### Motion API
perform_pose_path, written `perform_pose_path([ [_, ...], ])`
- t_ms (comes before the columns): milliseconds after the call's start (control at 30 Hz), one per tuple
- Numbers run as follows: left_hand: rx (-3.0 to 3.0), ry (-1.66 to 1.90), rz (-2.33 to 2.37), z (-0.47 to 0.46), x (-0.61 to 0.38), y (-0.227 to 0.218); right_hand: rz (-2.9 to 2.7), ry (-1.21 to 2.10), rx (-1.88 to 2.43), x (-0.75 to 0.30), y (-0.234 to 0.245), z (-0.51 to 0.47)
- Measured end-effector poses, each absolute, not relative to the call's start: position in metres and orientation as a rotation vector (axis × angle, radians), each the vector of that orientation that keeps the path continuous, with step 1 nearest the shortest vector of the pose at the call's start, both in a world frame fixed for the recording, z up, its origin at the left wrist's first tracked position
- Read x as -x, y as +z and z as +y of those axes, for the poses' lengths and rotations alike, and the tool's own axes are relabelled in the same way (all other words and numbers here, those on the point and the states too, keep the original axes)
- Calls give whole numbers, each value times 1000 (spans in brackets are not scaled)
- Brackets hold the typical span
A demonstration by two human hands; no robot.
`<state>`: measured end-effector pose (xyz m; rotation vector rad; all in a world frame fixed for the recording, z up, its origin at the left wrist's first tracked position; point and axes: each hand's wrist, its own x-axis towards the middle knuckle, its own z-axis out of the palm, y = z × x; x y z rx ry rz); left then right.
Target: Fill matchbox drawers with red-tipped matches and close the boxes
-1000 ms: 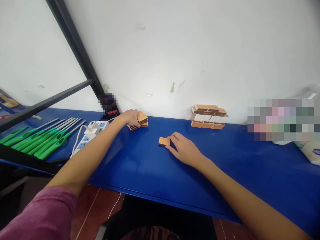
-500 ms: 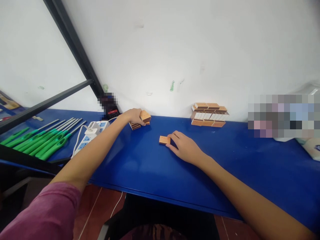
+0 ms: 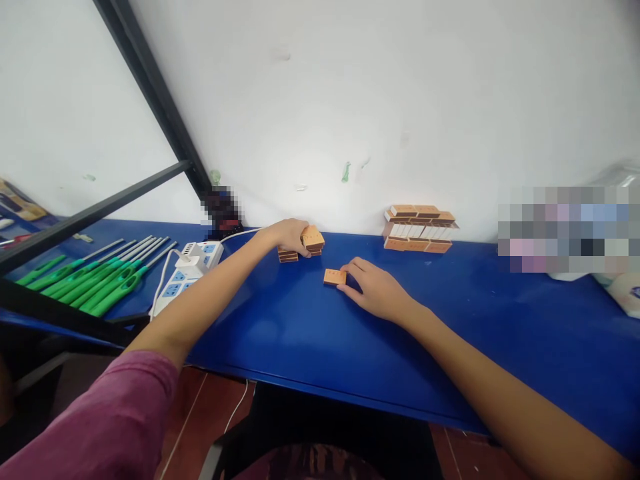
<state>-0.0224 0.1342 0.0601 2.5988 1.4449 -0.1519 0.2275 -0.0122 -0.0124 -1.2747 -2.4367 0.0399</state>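
My left hand (image 3: 289,235) reaches far across the blue table (image 3: 310,333) and is closed on a small pile of orange matchboxes (image 3: 311,241) near the wall. A single orange matchbox (image 3: 335,277) lies flat on the table in the middle. My right hand (image 3: 376,292) rests beside it, fingertips touching its right end, fingers loosely curled. A neat stack of matchboxes (image 3: 419,228) stands against the wall to the right.
Several green-handled tools (image 3: 95,280) lie in a row at the left. A white power strip (image 3: 193,263) with a cable sits beside them. A black metal frame (image 3: 100,207) crosses the left side. A white wall backs the table. A white packet (image 3: 625,293) lies far right.
My left hand has slid the pile of matchboxes to the right, closer to the single box. My right hand has stayed by the single box.
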Motion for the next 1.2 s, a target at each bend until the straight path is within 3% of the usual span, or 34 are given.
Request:
perform_pose_path([
  [267,-2608,-72,1250,124,-6,56,-2361,14,1402,-273,-13,18],
  [667,-2627,-35,1103,115,-16,59,-2320,91,1340,-259,-19,19],
  [733,-2615,19,1118,116,-6,65,-2199,216,1303,-260,-21,20],
  [833,-2483,214,1099,113,14,70,-1922,490,1277,-259,-27,25],
  [1000,-1776,1039,1441,88,33,43,-1618,672,1364,-242,-40,34],
  [1200,-1537,1091,1395,54,11,13,-1485,825,1406,-201,-45,23],
])
